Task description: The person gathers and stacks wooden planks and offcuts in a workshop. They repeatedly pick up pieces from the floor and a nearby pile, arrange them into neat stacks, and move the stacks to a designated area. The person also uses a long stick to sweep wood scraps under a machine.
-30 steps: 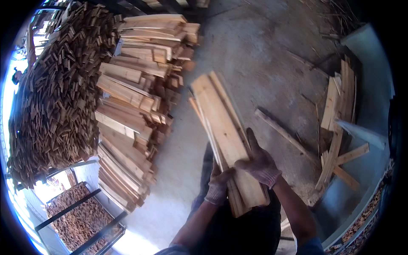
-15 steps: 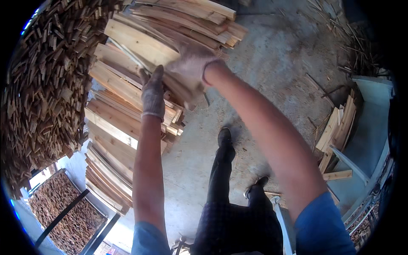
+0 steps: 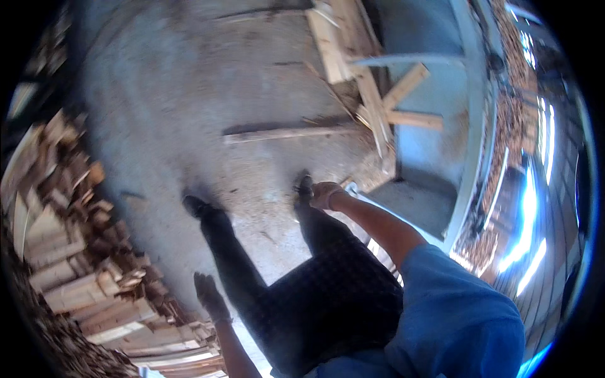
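My left hand (image 3: pixel 212 298), in a pale work glove, hangs beside my left leg near the stacked boards (image 3: pixel 113 315). Its fingers are stretched out and nothing shows in them. My right hand (image 3: pixel 326 194), also gloved, is held in front of my right shoe, close to the pale blue metal frame (image 3: pixel 409 227). Its fingers look curled in, with no object visible in them. A lone wooden strip (image 3: pixel 290 133) lies on the concrete floor ahead of my feet.
Loose boards (image 3: pixel 372 101) lean and cross inside a blue metal bin (image 3: pixel 435 148) at the right. Stacked wood fills the left side, with the blurred wood pile (image 3: pixel 69 346) at its outer edge. Wood scraps and dust lie on the floor (image 3: pixel 164 94).
My view has swung right, away from the board stack. Both hands have left the board they were on and come down beside my legs. My feet have shifted.
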The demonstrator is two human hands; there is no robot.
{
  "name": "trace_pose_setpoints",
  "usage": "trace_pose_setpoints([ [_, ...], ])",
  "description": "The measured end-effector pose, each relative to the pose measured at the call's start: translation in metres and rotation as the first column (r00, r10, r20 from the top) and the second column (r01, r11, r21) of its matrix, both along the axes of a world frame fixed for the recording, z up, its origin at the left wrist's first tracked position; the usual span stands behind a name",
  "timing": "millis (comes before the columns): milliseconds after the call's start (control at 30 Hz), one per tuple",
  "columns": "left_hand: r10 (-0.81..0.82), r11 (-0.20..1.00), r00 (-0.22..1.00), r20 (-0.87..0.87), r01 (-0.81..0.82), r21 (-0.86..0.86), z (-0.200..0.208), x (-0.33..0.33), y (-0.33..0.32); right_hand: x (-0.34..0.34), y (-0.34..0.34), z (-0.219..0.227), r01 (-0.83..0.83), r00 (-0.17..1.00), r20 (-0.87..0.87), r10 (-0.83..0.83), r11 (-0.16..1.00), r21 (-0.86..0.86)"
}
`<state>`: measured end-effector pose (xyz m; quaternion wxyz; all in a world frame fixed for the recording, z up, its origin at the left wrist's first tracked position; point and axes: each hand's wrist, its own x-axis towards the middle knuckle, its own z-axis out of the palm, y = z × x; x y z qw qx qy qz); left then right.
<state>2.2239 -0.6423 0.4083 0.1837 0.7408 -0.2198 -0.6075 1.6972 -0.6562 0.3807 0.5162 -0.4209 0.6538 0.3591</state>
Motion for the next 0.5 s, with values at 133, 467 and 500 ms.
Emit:
trace_pose_setpoints([
  [133,-0.199,0.977,0.97,0.138,0.207,-0.046,0.035,-0.079,0.011,-0.096,0.092,0.03,0.395,0.915,-0.035,-0.402,0.91,-0.123],
  [467,-0.744,0.653,0.666,0.057,0.742,-0.154,0.109,-0.371,0.052,-0.242,0.228,0.058,0.695,0.628,-0.152,-0.763,0.638,-0.332],
  [500,-0.762,0.641,0.648,0.003,0.755,-0.138,0.11,-0.39,0.06,-0.249,0.234,0.057,0.686,0.618,-0.182,-0.765,0.637,-0.351],
])
